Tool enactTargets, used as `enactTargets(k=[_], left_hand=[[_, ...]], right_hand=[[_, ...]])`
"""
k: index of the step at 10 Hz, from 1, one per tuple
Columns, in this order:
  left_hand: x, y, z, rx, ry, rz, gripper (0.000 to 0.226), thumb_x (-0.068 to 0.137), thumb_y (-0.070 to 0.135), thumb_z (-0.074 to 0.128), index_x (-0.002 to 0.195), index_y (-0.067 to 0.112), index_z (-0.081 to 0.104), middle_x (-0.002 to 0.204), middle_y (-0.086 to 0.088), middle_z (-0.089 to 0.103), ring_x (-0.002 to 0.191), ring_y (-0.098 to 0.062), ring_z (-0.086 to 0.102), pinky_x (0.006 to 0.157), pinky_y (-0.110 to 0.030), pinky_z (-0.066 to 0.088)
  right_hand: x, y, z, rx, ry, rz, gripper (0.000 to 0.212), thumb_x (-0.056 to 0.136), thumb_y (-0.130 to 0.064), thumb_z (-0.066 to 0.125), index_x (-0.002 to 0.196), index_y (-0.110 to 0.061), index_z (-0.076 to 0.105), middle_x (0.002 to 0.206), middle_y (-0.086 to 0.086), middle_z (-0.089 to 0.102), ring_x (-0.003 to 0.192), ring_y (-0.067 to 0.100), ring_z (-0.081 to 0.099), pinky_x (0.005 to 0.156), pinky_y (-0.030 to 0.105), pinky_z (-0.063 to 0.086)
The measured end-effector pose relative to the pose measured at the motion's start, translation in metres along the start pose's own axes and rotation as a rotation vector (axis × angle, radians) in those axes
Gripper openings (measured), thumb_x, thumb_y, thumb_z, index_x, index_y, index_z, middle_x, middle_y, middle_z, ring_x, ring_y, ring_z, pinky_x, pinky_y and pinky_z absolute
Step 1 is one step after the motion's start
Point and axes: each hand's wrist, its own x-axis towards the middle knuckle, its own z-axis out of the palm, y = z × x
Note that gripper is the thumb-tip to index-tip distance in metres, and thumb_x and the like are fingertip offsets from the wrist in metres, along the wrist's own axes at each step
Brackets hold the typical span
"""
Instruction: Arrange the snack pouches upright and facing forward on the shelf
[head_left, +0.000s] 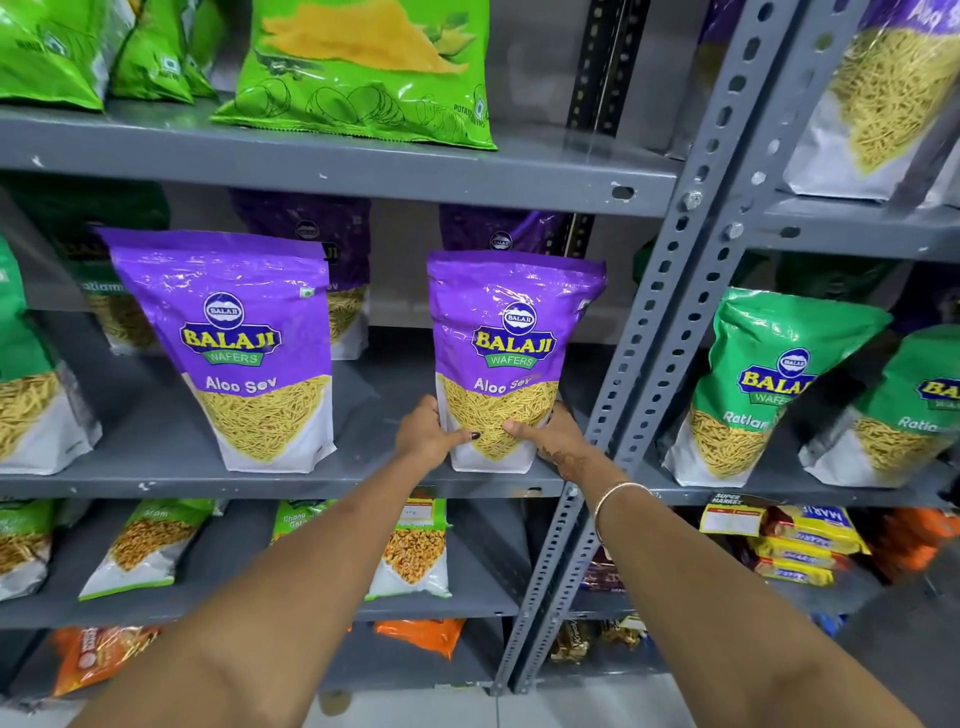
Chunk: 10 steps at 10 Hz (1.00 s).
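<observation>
- Two bare forearms reach in from the bottom edge; thin bangle (615, 501) on the right wrist.
- Left hand (423, 434) and right hand (558, 439) clamp the lower part of one purple Aloo Sev pouch (511, 358), one hand per side. Grip closed on the pouch: both thumbs pressed on the front over the clear window, other fingers hidden behind.
- Held pouch upright, label facing forward, base on the front edge of the middle shelf (291, 480), just beside the perforated grey upright post (670, 322). Window shows thin yellow sev strands.
- Second purple pouch (234, 348) stands to the left on the same shelf, apart from the held one, front out, leaning slightly; same yellow sev in its window.
- Further back on that shelf, more purple pouches (317, 244) in shadow behind both front ones.
- Far left edge: green pouch (26, 374) with sev, partly cut off.
- Right bay past the post: two green Ratlami pouches (769, 384), tilted, yellow sev inside.
- Lower shelf: green-topped pouches (150, 545) of golden fried snack, lying back; orange packets (98, 654) below those.
- Top shelf: green potato wafer bags (363, 67), contents not visible.
</observation>
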Motion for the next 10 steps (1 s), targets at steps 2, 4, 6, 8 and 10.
enactTargets(k=[2, 4, 6, 8, 10], left_hand=[[-0.002, 0.002, 0.0, 0.015, 0.009, -0.006, 0.052, 0.073, 0.02, 0.077, 0.113, 0.001, 0.051, 0.121, -0.015, 0.064, 0.111, -0.032, 0.06, 0.094, -0.047, 0.05], [0.0, 0.003, 0.001, 0.022, 0.012, -0.006, 0.052, 0.073, 0.021, 0.077, 0.113, 0.001, 0.051, 0.12, -0.015, 0.064, 0.11, -0.032, 0.061, 0.094, -0.048, 0.05], [0.0, 0.004, 0.001, 0.014, 0.017, -0.016, 0.05, 0.073, 0.02, 0.076, 0.112, 0.001, 0.051, 0.12, -0.015, 0.065, 0.11, -0.031, 0.061, 0.093, -0.047, 0.051], [0.002, 0.005, 0.001, 0.048, -0.035, -0.031, 0.057, 0.074, 0.022, 0.075, 0.118, 0.002, 0.045, 0.127, -0.015, 0.059, 0.116, -0.031, 0.056, 0.094, -0.042, 0.048], [-0.016, 0.01, -0.023, 0.192, 0.217, 0.203, 0.081, 0.079, 0.033, 0.069, 0.142, 0.003, 0.027, 0.149, -0.015, 0.034, 0.137, -0.031, 0.036, 0.11, -0.042, 0.034]], right_hand=[[0.001, 0.0, 0.0, -0.021, 0.018, 0.005, 0.059, 0.075, -0.001, 0.075, 0.128, 0.004, 0.05, 0.13, 0.023, 0.059, 0.12, 0.035, 0.057, 0.107, 0.05, 0.043], [0.001, 0.0, -0.001, -0.014, 0.031, 0.001, 0.06, 0.074, -0.002, 0.075, 0.129, 0.003, 0.05, 0.13, 0.022, 0.06, 0.12, 0.035, 0.057, 0.106, 0.049, 0.044], [0.0, -0.003, -0.001, -0.031, 0.043, 0.012, 0.064, 0.073, -0.004, 0.077, 0.13, 0.003, 0.047, 0.131, 0.021, 0.058, 0.121, 0.034, 0.056, 0.106, 0.047, 0.044], [-0.001, -0.006, -0.003, -0.08, 0.007, 0.019, 0.064, 0.074, -0.005, 0.076, 0.13, 0.001, 0.047, 0.133, 0.02, 0.057, 0.123, 0.033, 0.055, 0.107, 0.043, 0.043], [-0.021, -0.029, 0.009, -0.425, 0.329, -0.322, 0.097, 0.072, -0.029, 0.078, 0.147, -0.007, 0.021, 0.151, 0.012, 0.032, 0.141, 0.024, 0.031, 0.116, 0.041, 0.03]])
